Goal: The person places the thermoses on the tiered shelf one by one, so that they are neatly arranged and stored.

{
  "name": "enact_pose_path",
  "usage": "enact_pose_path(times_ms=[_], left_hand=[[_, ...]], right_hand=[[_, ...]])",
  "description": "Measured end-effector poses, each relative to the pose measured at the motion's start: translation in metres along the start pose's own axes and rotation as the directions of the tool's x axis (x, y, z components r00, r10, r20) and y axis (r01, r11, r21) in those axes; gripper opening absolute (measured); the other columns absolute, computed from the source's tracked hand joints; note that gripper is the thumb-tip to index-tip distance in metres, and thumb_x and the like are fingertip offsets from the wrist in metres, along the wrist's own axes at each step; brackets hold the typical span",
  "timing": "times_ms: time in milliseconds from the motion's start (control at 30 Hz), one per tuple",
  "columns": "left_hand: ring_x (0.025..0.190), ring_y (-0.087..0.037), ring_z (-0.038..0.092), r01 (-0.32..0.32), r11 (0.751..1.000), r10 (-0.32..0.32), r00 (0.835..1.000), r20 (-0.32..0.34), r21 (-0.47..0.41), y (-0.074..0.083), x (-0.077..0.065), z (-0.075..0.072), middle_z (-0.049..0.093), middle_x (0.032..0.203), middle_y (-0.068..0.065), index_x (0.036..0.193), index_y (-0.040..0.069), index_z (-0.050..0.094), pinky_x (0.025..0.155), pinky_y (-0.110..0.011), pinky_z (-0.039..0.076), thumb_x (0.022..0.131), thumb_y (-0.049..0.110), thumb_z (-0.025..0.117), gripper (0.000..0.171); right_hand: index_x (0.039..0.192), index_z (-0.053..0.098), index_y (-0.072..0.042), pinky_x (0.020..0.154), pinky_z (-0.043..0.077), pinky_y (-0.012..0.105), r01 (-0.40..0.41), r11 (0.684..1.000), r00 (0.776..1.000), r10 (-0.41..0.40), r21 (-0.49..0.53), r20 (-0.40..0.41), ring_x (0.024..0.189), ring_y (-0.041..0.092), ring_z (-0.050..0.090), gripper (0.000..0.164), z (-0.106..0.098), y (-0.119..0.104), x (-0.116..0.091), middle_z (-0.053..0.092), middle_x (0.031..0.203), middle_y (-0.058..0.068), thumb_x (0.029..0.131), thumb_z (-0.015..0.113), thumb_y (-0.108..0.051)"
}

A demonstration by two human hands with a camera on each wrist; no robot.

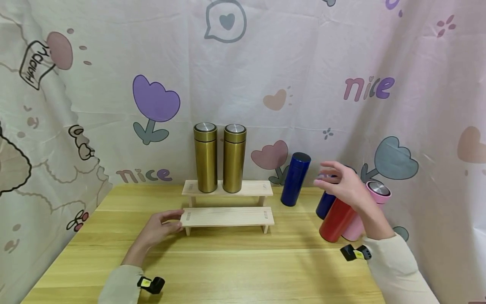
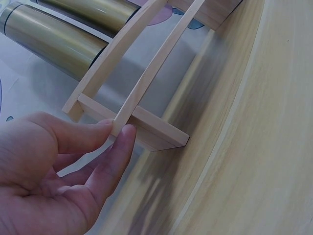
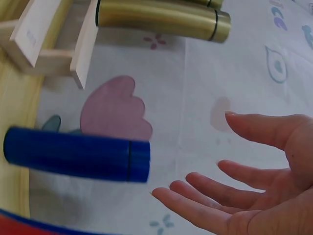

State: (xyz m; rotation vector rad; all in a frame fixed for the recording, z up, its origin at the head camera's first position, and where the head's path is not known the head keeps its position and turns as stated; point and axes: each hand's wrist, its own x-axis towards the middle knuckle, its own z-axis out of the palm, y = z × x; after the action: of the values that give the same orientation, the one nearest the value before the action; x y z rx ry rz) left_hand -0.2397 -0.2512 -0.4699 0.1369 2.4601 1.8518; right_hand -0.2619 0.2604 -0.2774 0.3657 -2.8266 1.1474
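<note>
At the left end of a two-tier wooden rack (image 1: 228, 216), my left hand (image 1: 161, 230) pinches the edge of the lower shelf between thumb and fingers; the left wrist view shows this left hand (image 2: 63, 176) up close. Two gold thermos bottles (image 1: 206, 164) stand upright on the upper shelf. My right hand (image 1: 343, 185) hovers with fingers apart, holding nothing, above the bottles on the right. Nearest to it on the left is a blue thermos bottle (image 1: 295, 179), which also shows as a blue bottle (image 3: 73, 154) in the right wrist view, apart from the right hand (image 3: 254, 181).
A second blue bottle (image 1: 324, 206), a red bottle (image 1: 336, 219) and a pink bottle (image 1: 379, 191) stand close together at the right, partly hidden by my right hand and forearm. A printed curtain (image 1: 228, 84) hangs behind the wooden table (image 1: 228, 270).
</note>
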Motion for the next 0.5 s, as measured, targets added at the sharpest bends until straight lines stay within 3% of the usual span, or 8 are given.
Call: enact_pose_path(times_ms=[167, 500], left_hand=[[0.099, -0.007, 0.07, 0.005, 1.0, -0.005, 1.0, -0.004, 0.001, 0.001, 0.0, 0.001, 0.05, 0.143, -0.039, 0.145, -0.014, 0.047, 0.088, -0.023, 0.064, 0.098, -0.004, 0.062, 0.051], [0.102, -0.014, 0.071, -0.002, 1.0, 0.002, 1.0, 0.003, 0.008, 0.0, 0.001, 0.0, 0.05, 0.142, -0.04, 0.146, -0.016, 0.046, 0.087, -0.025, 0.064, 0.098, -0.004, 0.061, 0.051]], right_hand=[[0.156, 0.04, -0.006, 0.096, 0.062, 0.052, -0.02, 1.0, 1.0, 0.02, -0.014, -0.007, 0.133, 0.049, 0.056, 0.069, -0.017, 0.007, -0.013, 0.051, 0.151, 0.03, 0.1, 0.069, -0.032], [0.146, 0.051, -0.001, 0.081, 0.068, 0.041, -0.039, 0.994, 0.999, 0.04, -0.104, 0.001, 0.117, 0.046, 0.068, 0.059, -0.036, 0.025, -0.036, 0.061, 0.138, 0.031, 0.1, 0.068, -0.035]])
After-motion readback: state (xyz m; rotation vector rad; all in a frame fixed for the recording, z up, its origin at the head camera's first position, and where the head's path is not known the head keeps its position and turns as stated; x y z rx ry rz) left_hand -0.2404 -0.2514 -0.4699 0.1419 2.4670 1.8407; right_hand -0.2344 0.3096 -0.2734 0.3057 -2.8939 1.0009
